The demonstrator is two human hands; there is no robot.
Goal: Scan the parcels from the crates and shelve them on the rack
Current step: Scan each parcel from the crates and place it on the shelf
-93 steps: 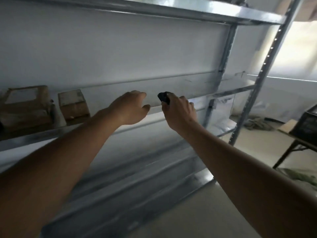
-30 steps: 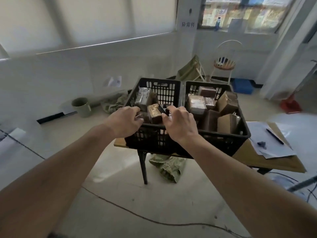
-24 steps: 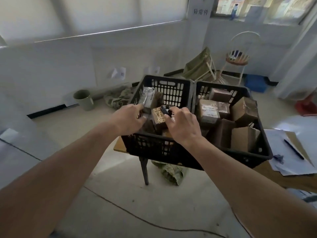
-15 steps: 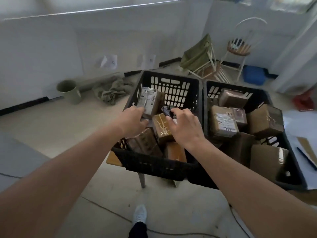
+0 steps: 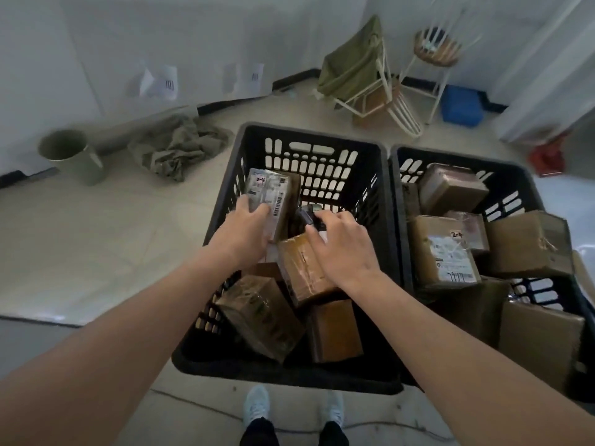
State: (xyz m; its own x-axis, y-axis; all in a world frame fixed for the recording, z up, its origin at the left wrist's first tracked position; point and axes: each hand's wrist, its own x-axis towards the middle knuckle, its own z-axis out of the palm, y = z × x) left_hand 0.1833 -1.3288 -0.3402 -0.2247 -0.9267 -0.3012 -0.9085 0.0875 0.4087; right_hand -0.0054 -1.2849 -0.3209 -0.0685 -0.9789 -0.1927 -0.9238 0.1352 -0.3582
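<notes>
Olive-green bucket [image 5: 69,156] on the pale tiled floor [image 5: 96,239] at far left, near the white wall [image 5: 80,53]. Crumpled green cloth [image 5: 178,146] just right of it. Paper sheets [image 5: 161,82] stuck low on that wall. Folded white-framed chair with green fabric [image 5: 360,72] leaning near the back corner, round wooden stool [image 5: 437,49] beside it, blue box [image 5: 461,106] further right. Red object [image 5: 549,157] at the right edge, too blurred to name. Pale sneakers [image 5: 257,404] at the bottom.
</notes>
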